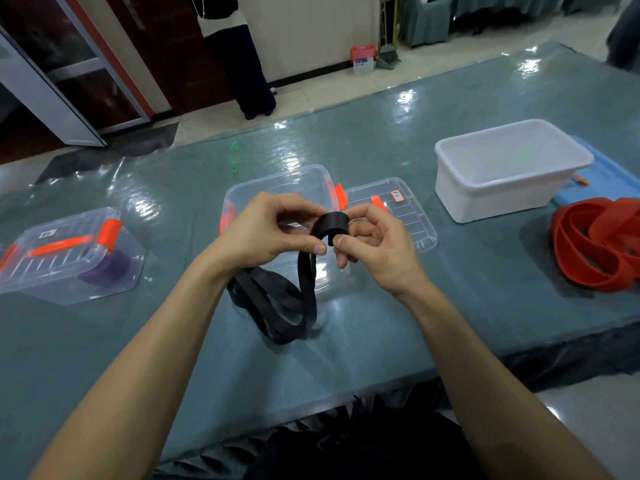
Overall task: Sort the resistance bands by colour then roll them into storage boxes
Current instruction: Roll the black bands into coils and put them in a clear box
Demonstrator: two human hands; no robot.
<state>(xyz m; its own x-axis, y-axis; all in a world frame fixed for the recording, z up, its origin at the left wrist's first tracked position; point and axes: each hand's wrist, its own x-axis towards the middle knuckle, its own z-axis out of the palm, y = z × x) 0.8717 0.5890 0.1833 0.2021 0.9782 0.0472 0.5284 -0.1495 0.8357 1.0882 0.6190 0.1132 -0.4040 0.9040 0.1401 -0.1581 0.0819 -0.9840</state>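
Head view: the black band (pixel 304 299) is up between both my hands, with a small tight roll started at its top end. The rest hangs down in loose loops onto the table (pixel 381 341).
Left hand (pixel 266 226): my thumb and fingers pinch the strap just where it feeds into the roll.
Right hand (pixel 374 244): my thumb and fingertips are clamped on the roll itself.
Step in hand: rolling the black band, I judge, and only just begun, since most of its length is loose.
Doing it well: I should keep the strap taut with my left hand and line up the edges at each turn. I should not let go of the core, because rubber like this will likely spring open.
Clear box (pixel 277 181): it sits open just behind my hands, with its lid (pixel 408 216) flat beside it on the right.
Closed box (pixel 69 251): it is well to my left, with a purple band (pixel 107 268) rolled inside.
White tub (pixel 502 171): it is to my right, and the red bands (pixel 595 251) are heaped unrolled beyond it.
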